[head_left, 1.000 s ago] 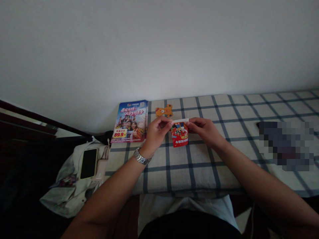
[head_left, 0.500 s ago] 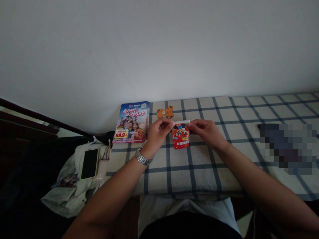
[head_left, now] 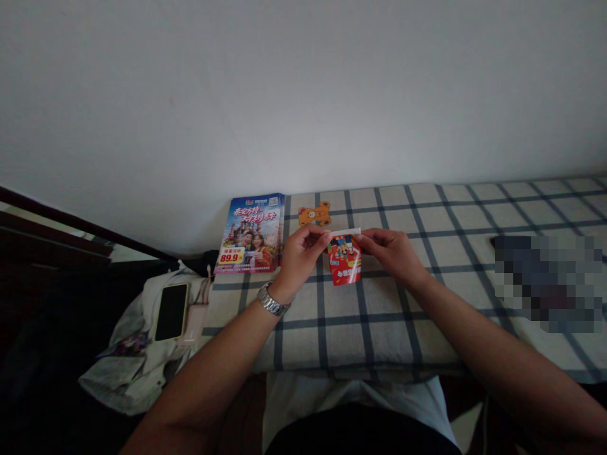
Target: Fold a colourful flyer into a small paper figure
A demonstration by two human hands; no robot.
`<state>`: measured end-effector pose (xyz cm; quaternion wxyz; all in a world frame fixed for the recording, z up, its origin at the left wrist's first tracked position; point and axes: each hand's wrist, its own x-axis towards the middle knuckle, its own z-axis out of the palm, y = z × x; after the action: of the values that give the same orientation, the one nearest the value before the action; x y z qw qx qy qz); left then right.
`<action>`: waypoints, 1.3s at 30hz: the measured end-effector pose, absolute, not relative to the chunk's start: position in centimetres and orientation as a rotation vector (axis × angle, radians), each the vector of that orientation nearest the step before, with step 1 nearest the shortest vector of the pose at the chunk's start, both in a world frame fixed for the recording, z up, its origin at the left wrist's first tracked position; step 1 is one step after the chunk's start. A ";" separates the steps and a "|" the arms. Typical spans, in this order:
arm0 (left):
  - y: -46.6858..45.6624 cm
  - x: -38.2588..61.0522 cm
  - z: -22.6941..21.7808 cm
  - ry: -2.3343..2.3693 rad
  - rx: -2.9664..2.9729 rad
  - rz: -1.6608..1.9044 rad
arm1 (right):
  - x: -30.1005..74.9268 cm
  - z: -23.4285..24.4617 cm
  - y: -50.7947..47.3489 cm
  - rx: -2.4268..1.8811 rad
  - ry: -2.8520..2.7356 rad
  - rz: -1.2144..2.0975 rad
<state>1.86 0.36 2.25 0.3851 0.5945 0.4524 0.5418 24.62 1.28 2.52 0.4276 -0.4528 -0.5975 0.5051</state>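
Observation:
Both hands pinch a red printed leaflet (head_left: 345, 260) by the two ends of its white top strip, just above the checked cloth. My left hand (head_left: 306, 248), with a metal watch on its wrist, grips the left corner between thumb and fingers. At the right corner my right hand (head_left: 391, 249) does the same. Coloured figures and upside-down lettering show on the leaflet, whose lower part hangs towards me. Behind my left hand, an orange bear-shaped cutout (head_left: 313, 215) lies on the cloth. A stack of blue and pink flyers (head_left: 251, 234) sits left of that hand.
A checked cloth (head_left: 389, 335) covers the table against a white wall (head_left: 303, 95). To the left, a phone (head_left: 171, 311) rests on a pale cloth bag (head_left: 137, 328). A dark, pixelated object (head_left: 545, 284) lies at the right.
The lower part of the red leaflet has tilted slightly and now catches a bright glare. Both hands keep their pinch in almost the same place.

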 end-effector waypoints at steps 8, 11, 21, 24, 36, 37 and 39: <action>0.5 1.8 2.2 1.149 1.494 1.409 | 25.0 2.3 1.2 -1.115 -1.573 1.352; 0.5 1.8 2.1 1.147 1.480 1.406 | 25.1 2.1 1.3 -1.139 -1.604 1.338; 0.5 2.0 2.1 1.125 1.448 1.411 | 24.7 2.8 1.0 -1.207 -1.624 1.189; 0.6 2.0 1.9 1.125 1.439 1.426 | 24.9 2.6 1.1 -1.191 -1.607 1.250; 0.8 1.9 1.9 1.106 1.419 1.459 | 25.4 2.1 1.5 -1.220 -1.729 1.235; 0.8 1.9 2.0 1.105 1.422 1.456 | 25.4 2.1 1.5 -1.222 -1.734 1.234; 0.8 1.9 2.0 1.098 1.419 1.455 | 25.3 2.2 1.5 -1.228 -1.733 1.216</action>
<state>1.92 0.76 1.99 0.4039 0.5618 0.4349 0.5763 25.35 1.46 2.17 0.3402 -0.4720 -0.6658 0.4671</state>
